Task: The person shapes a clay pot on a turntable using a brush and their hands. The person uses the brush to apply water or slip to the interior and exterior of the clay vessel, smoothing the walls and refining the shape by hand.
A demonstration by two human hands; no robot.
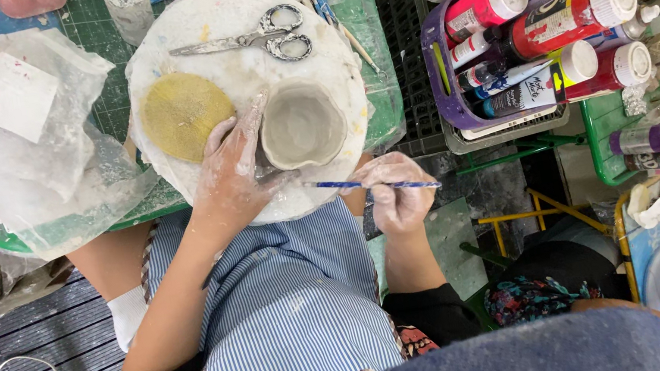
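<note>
Lying at the far left of the desk point(97, 28), a crumpled plastic bag point(18, 136) held a white card. To its right sat a round white board point(156, 72), with a yellow sponge point(182, 116) on its left part and scissors point(256, 38) on its far part. The left hand point(234, 174), smeared with pale clay, was spread open, its fingers pressed against the left wall of a small grey clay bowl point(302, 124), which stood upright near the board's middle. Just near of the bowl and to its right, the right hand point(396, 193) pinched a thin blue brush point(369, 185), the tip pointing left toward the bowl's near wall; whether it touched the clay could not be told. A striped apron point(295, 304) covered the lap below. Further right, a purple basket point(446, 89) held paint bottles point(575, 14) with white caps, lying on their sides.
</note>
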